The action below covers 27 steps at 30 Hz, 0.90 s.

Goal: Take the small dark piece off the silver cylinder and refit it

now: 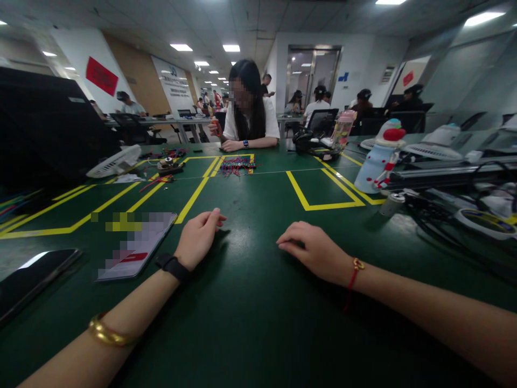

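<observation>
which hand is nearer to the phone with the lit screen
Left. The left hand is just to the right of the phone; the right hand is much farther to the right, past the left hand.

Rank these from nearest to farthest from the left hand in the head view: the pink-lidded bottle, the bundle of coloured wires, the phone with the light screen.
From the left hand:
1. Phone with the light screen: just to its left.
2. Bundle of coloured wires: ahead, toward the table's far side.
3. Pink-lidded bottle: far right, at the back.
</observation>
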Each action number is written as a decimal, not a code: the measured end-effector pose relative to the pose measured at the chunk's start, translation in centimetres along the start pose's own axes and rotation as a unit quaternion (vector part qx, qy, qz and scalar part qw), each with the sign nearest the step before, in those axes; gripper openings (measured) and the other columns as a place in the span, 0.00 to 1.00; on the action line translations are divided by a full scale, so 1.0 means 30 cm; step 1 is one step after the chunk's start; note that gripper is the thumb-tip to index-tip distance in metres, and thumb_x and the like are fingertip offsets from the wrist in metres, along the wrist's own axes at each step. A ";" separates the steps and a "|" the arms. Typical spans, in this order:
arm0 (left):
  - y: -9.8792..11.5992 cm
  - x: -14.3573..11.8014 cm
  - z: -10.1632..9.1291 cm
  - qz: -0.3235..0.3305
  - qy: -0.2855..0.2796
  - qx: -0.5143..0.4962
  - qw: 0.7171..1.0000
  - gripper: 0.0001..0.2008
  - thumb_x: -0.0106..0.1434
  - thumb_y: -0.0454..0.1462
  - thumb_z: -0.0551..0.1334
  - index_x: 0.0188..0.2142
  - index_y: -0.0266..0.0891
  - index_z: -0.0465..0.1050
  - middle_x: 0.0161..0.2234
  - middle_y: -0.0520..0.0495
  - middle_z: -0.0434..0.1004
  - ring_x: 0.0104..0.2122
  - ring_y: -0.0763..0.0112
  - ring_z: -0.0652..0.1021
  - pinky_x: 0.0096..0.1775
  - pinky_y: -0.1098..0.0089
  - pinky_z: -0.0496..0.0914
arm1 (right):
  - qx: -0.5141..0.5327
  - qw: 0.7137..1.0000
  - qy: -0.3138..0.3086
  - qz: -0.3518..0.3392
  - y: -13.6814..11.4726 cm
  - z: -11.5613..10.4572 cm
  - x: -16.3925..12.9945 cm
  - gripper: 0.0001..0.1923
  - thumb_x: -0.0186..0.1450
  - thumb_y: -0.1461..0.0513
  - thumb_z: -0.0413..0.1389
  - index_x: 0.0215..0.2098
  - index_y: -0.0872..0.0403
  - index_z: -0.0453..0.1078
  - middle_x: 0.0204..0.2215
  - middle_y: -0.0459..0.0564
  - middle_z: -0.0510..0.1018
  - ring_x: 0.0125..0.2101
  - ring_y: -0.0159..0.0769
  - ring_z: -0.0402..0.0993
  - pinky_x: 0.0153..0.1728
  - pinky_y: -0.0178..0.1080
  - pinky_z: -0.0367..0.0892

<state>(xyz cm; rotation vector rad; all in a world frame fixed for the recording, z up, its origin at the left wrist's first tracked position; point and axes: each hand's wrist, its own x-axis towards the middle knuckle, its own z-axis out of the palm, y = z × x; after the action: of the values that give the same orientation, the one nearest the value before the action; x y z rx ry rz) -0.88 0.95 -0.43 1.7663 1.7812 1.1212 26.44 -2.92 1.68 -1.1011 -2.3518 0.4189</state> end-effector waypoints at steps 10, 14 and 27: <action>-0.008 0.001 0.003 -0.006 0.000 0.002 1.000 0.23 0.61 0.52 0.49 0.35 0.39 0.76 0.30 0.48 0.76 0.31 0.65 0.74 0.33 0.68 0.64 | -0.362 0.855 0.014 0.372 0.431 -0.583 -0.107 0.15 0.59 0.55 0.54 0.36 0.55 0.76 0.34 0.54 0.76 0.33 0.39 0.68 0.33 0.38 0.57; -0.007 0.000 0.003 -0.008 -0.003 -0.002 1.000 0.23 0.61 0.52 0.49 0.35 0.39 0.76 0.31 0.48 0.76 0.31 0.65 0.74 0.33 0.69 0.65 | -0.336 0.838 -0.028 0.429 0.525 -0.654 -0.170 0.14 0.55 0.55 0.58 0.35 0.55 0.77 0.32 0.53 0.76 0.32 0.37 0.66 0.33 0.36 0.55; -0.004 -0.001 0.003 -0.008 0.000 0.002 1.000 0.23 0.61 0.53 0.50 0.35 0.40 0.76 0.30 0.48 0.77 0.31 0.66 0.74 0.33 0.68 0.65 | -0.294 0.859 0.009 0.420 0.537 -0.640 -0.167 0.18 0.54 0.51 0.57 0.35 0.55 0.76 0.29 0.53 0.76 0.30 0.35 0.66 0.32 0.36 0.54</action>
<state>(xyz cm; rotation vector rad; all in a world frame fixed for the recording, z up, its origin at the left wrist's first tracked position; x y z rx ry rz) -0.90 0.95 -0.59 1.7516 1.7948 1.1119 50.00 4.44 8.37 -2.4077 -1.8848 -0.0597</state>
